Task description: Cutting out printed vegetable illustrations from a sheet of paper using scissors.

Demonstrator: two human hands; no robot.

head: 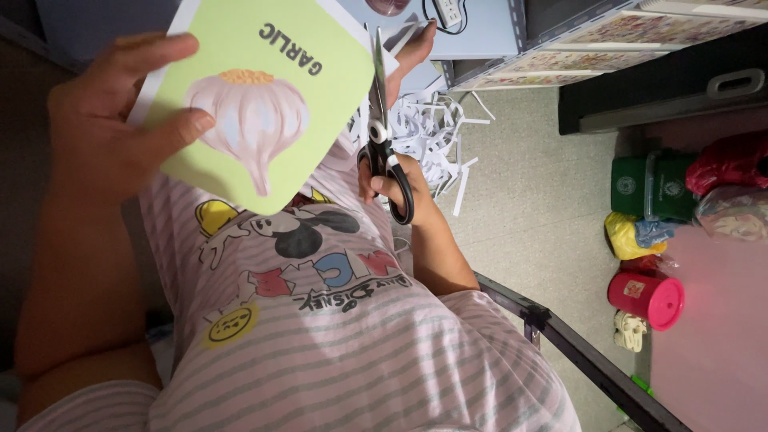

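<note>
Above the striped lap, the left hand (100, 120) pinched a light-green picture card (256, 88) while the right hand (396, 180), fingers clamped through black-handled scissors (382, 136), trimmed its white edge, paper strips (432, 132) already littering the floor (528, 176).

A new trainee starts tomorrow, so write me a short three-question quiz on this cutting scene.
1. Multiple choice: the left hand holds
A) a green card showing a white bulb
B) a blue book
C) a pen
2. True or false: the right hand grips black-handled scissors with the blades pointing away from the body.
3. Fill in: white paper ___ lie on the floor beyond the scissors.
Key: 1 A; 2 true; 3 strips.
</note>
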